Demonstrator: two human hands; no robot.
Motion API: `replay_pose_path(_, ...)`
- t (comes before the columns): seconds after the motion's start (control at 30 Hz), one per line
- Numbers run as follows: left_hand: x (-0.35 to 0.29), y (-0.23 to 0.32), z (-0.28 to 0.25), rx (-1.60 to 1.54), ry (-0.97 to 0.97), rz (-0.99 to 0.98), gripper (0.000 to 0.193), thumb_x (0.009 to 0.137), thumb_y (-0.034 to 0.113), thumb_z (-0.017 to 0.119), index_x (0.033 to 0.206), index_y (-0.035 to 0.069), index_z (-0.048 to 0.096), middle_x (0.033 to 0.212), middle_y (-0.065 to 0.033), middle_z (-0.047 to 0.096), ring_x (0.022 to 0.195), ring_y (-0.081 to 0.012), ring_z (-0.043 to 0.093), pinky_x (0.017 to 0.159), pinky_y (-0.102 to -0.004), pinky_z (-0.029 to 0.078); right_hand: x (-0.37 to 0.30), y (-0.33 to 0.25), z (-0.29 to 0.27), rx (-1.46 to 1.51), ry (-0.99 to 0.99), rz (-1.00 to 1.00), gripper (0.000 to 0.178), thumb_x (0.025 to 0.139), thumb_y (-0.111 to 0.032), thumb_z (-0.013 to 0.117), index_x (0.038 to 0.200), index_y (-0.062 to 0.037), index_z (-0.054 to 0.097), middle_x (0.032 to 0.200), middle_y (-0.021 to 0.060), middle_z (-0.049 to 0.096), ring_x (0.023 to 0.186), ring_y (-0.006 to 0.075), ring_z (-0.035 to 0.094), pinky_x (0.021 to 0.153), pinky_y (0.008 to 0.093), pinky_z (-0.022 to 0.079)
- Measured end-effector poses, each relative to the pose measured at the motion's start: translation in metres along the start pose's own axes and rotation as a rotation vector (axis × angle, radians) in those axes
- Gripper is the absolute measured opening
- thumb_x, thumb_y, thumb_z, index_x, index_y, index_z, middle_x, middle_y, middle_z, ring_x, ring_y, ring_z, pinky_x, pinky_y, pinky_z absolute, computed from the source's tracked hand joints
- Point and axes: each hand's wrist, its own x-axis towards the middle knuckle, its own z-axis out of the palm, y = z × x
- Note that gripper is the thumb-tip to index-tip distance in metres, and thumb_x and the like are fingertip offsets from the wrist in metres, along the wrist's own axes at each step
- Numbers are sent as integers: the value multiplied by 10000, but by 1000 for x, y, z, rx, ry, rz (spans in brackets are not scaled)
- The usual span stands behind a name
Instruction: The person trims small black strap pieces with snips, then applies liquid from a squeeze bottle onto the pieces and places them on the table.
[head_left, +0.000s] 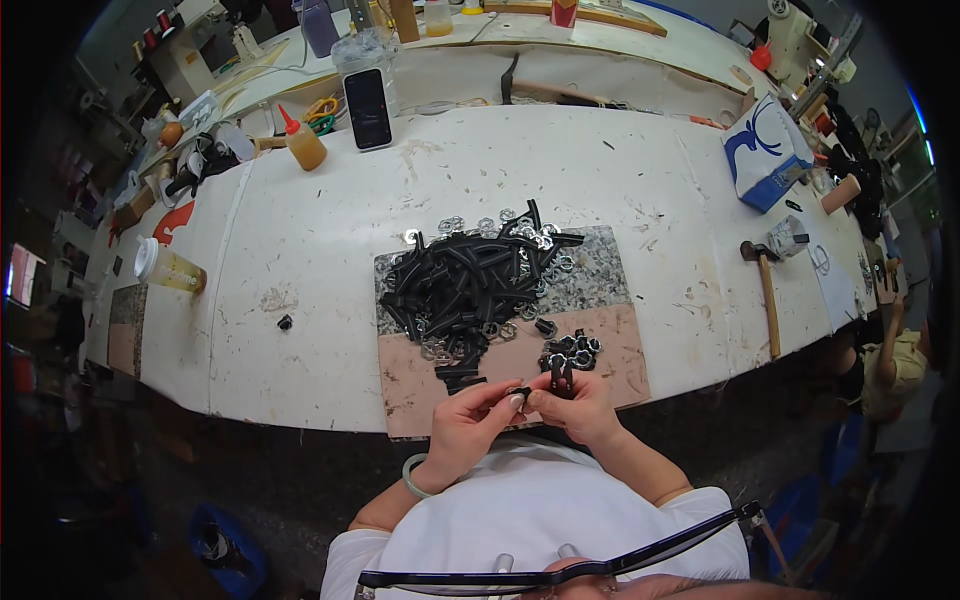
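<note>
My left hand and my right hand meet at the board's near edge. Both are closed in a pinch on a small black piece, partly hidden by the fingertips. Dark narrow strips stand up between the fingers of my right hand. Just beyond it sits a cluster of black strips looped with silver rings. A heap of short black strips covers the board's middle, with loose silver rings around it. Several strips lie beside my left fingers.
Under the heap are a speckled stone slab and a pinkish-brown board. A phone leans upright at the back near a glue bottle. A lidded cup stands left; a hammer and white-blue bag are right.
</note>
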Motion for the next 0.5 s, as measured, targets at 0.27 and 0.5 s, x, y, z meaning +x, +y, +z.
replay_pose_path(0.27, 1, -5, -3, 20, 20, 8, 213, 841, -4, 537, 1044, -66, 562, 913, -110, 619, 846, -160, 619, 741, -251, 535, 0, -1, -2, 154, -68, 70, 187, 820, -101, 619, 972, 4, 593, 723, 39, 604, 486, 17, 389, 403, 178, 258)
replay_pose_path(0.5, 9, -2, -23, 79, 223, -28, 177, 824, 33, 576, 990, -15, 614, 768, -38, 614, 625, -67, 567, 570, -189, 468, 4, -6, -12, -420, 201, -224, 161, 792, -80, 643, 914, 21, 617, 738, 23, 616, 656, 70, 553, 597, 217, 439)
